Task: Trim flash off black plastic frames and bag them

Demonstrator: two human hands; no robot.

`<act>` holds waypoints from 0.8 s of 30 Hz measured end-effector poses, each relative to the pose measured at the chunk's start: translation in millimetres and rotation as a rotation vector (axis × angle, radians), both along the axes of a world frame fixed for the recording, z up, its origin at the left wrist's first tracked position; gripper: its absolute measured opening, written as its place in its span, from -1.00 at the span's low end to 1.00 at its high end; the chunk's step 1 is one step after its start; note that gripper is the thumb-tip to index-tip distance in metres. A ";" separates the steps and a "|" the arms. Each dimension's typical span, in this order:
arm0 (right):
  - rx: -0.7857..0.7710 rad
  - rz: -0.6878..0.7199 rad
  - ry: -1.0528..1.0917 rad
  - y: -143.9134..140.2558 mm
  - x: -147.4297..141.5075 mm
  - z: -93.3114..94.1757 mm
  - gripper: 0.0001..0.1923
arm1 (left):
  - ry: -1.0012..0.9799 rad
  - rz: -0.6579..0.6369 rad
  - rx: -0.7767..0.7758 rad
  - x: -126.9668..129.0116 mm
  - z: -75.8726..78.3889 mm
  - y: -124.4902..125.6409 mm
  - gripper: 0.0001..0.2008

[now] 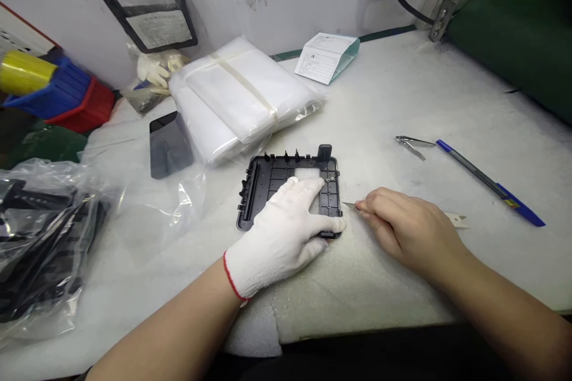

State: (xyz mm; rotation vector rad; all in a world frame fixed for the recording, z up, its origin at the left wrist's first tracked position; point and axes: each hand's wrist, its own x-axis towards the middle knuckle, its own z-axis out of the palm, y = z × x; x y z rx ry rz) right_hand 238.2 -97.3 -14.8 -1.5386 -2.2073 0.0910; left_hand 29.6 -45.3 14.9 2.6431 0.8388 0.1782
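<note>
The black frame (277,181) is half hidden beneath the flattened gloved left hand (286,232) (pegs pointing away); a thin blade (348,206), mostly concealed, is pinched by the right hand (409,229) at the frame's right edge.

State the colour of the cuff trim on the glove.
Red trim on the white glove, clearest in the head view.
</note>
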 end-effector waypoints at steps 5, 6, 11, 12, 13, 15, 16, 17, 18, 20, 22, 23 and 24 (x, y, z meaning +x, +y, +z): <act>0.134 -0.236 -0.146 1.4 6.8 -4.4 -0.83 | -0.061 0.012 0.022 -2.8 -2.8 -1.4 -0.78; 0.159 -0.288 -0.173 1.5 8.1 -4.2 -0.82 | -0.080 0.011 0.018 -4.3 -0.2 -2.4 -0.81; 0.201 0.058 0.083 -8.0 0.4 24.8 -0.74 | -0.267 0.026 -0.148 -18.1 37.3 -13.8 -0.85; 0.177 0.176 0.140 -12.3 -4.6 36.3 -0.70 | -0.314 -0.006 -0.205 -21.7 47.8 -17.0 -0.86; 0.155 0.273 0.177 -17.2 -10.4 48.6 -0.66 | -0.367 -0.053 -0.263 -25.3 58.1 -20.5 -0.87; 0.134 0.382 0.224 -27.6 -22.6 72.9 -0.68 | -0.465 -0.161 -0.379 -32.3 76.8 -28.2 -0.88; 0.136 0.402 0.249 -32.6 -28.6 83.6 -0.73 | -0.501 -0.205 -0.435 -35.6 84.3 -32.4 -0.89; 0.138 0.409 0.274 -37.5 -34.3 92.5 -0.79 | -0.528 -0.237 -0.488 -38.7 90.3 -36.9 -0.89; 0.149 0.413 0.306 -42.0 -39.7 99.5 -0.86 | -0.542 -0.261 -0.538 -41.5 94.5 -41.6 -0.89; 0.194 0.404 0.387 -50.1 -49.3 107.4 -0.94 | -0.572 -0.285 -0.636 -46.3 97.7 -51.3 -0.86; 0.272 0.404 0.482 -56.7 -57.2 108.9 -0.97 | -0.639 -0.282 -0.749 -50.0 95.7 -60.7 -0.77; 0.308 0.408 0.520 -59.5 -60.1 108.4 -0.96 | -0.675 -0.275 -0.794 -51.4 93.9 -65.2 -0.70; 0.339 0.421 0.544 -62.0 -62.2 107.6 -0.94 | -0.714 -0.257 -0.826 -52.5 91.9 -69.7 -0.63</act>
